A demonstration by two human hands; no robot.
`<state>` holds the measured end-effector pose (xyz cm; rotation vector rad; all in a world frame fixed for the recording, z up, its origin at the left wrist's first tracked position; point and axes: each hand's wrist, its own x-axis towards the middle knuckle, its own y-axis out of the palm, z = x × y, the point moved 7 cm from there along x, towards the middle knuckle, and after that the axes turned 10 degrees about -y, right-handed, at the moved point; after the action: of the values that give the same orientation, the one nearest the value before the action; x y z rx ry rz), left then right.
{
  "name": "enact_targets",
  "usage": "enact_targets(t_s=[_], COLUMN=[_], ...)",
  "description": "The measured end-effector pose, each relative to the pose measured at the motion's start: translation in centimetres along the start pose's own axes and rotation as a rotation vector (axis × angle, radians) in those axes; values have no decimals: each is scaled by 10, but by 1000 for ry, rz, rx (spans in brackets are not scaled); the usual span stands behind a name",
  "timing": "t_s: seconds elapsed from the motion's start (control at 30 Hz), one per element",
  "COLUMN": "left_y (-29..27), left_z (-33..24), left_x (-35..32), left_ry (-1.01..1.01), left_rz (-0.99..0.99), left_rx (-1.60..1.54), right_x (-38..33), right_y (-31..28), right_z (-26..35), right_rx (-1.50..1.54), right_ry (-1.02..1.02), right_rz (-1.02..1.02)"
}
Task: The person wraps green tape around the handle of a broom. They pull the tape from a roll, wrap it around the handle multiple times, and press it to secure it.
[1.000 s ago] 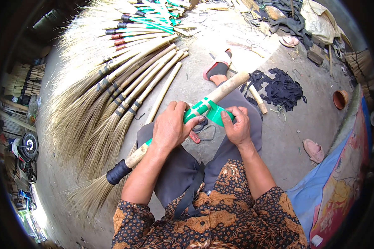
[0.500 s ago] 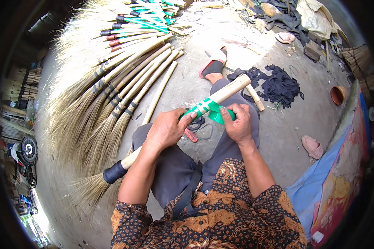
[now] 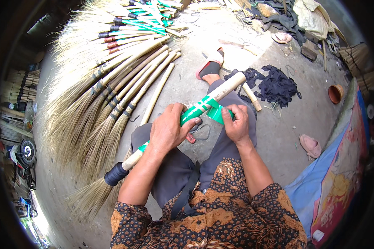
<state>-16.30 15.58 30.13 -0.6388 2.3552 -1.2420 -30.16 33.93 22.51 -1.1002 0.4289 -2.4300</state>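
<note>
A broom with a wooden handle (image 3: 229,86) lies slantwise across my lap, its dark-bound neck (image 3: 116,174) and straw bristles (image 3: 89,199) at the lower left. My left hand (image 3: 169,128) is closed round the middle of the handle. Green plastic strip (image 3: 199,108) is wound on the handle above that hand, and more green shows just below it by my wrist. The strip's loose end (image 3: 215,113) stretches to my right hand (image 3: 238,124), which pinches it between thumb and fingers.
Many straw brooms (image 3: 116,99) lie fanned out at the left, some with green-wrapped handles. Black cloth scraps (image 3: 278,87) and a short wooden stick (image 3: 252,97) are ahead on the right. A brown pot (image 3: 335,94), a pink sandal (image 3: 310,146) and a blue sheet (image 3: 311,178) lie at the right.
The handle has shifted slightly left, and green wrapping now shows below my left hand. My right hand still holds the strip and has moved only a little.
</note>
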Motion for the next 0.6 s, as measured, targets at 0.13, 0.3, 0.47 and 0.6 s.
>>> enact_targets(t_s=[0.13,0.3,0.47,0.6], left_y=[16,4,23,10], left_z=[14,6,22,12], left_x=[1,-2,2,-5], left_ry=[-92,121,-76,96], left_rz=[187,-140,133,-117], left_rx=[-27,58,65,53], right_x=[-1,-2,-3,-3], right_y=[-1,-5,-9,-8], right_z=[0,-3,-5,-6], right_rx=[-21,25,7,18], right_ry=[-4,25,58,58], right_rz=[25,6,-23,6])
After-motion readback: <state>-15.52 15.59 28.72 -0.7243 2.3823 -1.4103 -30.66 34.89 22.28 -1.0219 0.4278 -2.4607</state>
